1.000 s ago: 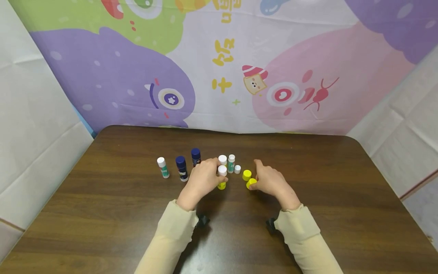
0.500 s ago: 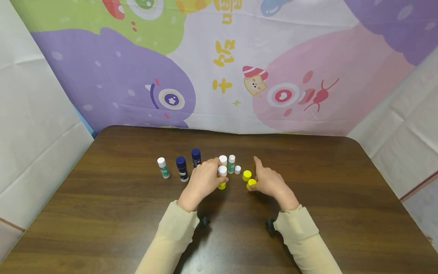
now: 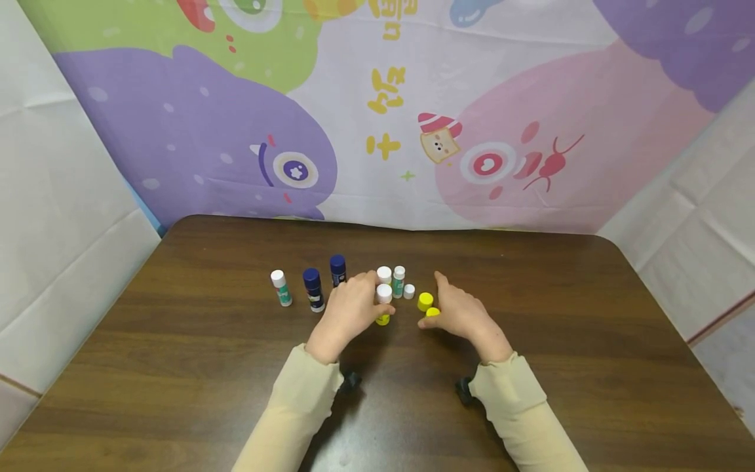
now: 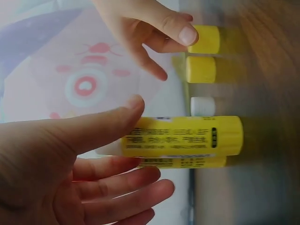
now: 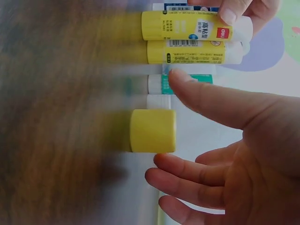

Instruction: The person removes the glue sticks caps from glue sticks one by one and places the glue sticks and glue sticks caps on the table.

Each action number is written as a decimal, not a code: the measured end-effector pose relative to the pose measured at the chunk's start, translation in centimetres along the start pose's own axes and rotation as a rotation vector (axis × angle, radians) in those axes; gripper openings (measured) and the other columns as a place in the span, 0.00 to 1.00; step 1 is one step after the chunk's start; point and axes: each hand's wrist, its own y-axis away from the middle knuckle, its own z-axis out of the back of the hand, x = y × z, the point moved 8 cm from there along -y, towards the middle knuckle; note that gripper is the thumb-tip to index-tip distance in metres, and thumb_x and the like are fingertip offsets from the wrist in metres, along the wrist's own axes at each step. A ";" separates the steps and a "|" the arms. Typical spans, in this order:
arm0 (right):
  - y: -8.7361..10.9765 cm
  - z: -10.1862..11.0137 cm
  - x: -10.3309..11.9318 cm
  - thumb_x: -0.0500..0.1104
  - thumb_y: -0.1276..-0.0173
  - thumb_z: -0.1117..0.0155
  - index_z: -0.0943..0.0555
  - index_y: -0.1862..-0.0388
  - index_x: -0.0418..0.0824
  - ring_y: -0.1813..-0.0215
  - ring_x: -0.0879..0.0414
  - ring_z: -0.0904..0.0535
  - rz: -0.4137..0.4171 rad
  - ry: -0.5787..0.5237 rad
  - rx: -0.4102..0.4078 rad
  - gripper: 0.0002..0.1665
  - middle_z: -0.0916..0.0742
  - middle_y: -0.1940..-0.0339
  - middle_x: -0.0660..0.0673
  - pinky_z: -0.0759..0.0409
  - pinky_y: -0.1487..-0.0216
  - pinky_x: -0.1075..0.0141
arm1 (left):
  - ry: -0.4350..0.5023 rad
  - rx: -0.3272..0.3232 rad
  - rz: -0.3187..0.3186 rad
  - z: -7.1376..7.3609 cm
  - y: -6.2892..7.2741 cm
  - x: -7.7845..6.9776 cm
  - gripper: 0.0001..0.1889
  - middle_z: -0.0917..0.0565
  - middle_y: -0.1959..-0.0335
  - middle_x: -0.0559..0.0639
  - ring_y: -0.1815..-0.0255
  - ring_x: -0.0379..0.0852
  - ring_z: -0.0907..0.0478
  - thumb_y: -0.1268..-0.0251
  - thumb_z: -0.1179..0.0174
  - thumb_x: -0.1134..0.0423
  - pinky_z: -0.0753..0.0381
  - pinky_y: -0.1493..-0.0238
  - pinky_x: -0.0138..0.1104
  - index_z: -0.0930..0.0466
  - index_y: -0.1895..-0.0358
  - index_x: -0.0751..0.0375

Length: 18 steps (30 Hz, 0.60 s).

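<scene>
My left hand holds two upright yellow glue sticks by their white upper ends. Its thumb lies against the nearer glue stick; the index finger reaches the farther glue stick, partly hidden behind the first in the left wrist view. To the right, my right hand spreads thumb and fingers around a yellow cap, with gaps showing on both sides. A second yellow cap stands just behind it. Beside the glue sticks are a green-and-white glue stick and a small white cap.
Left of the left hand stand two navy glue sticks, one nearer and one farther, plus another green-and-white glue stick. All rest on a brown wooden table. A printed cartoon cloth hangs behind its far edge.
My right thumb has slid left, from the side of the nearer yellow cap to in front of it, and the hand has shifted slightly left. The left hand has stayed in place.
</scene>
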 end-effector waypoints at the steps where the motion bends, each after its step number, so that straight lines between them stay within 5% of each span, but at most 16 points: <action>1: 0.1 0.1 0.1 0.54 0.50 0.29 0.51 0.30 0.31 0.46 0.42 0.25 0.006 0.001 -0.004 0.59 0.25 0.42 0.32 0.28 0.48 0.47 | -0.005 -0.007 -0.005 0.1 0.0 0.0 0.21 0.20 0.70 0.51 0.73 0.47 0.23 0.55 0.30 0.51 0.25 0.74 0.39 0.25 0.62 0.61; 8: 0.6 0.9 0.5 0.47 0.47 0.31 0.47 0.31 0.33 0.63 0.53 0.25 0.010 0.007 0.000 0.52 0.19 0.60 0.43 0.26 0.58 0.55 | -0.042 -0.054 -0.064 1.4 0.4 -0.8 0.13 0.20 0.69 0.53 0.69 0.51 0.21 0.50 0.34 0.61 0.24 0.69 0.43 0.25 0.63 0.62; 18: 1.8 3.5 2.8 0.50 0.45 0.34 0.32 0.40 0.36 0.61 0.52 0.25 0.108 -0.034 -0.153 0.37 0.20 0.58 0.41 0.26 0.61 0.57 | -0.012 -0.149 -0.051 5.0 1.2 0.2 0.05 0.20 0.71 0.51 0.74 0.48 0.23 0.44 0.44 0.71 0.25 0.74 0.38 0.22 0.64 0.62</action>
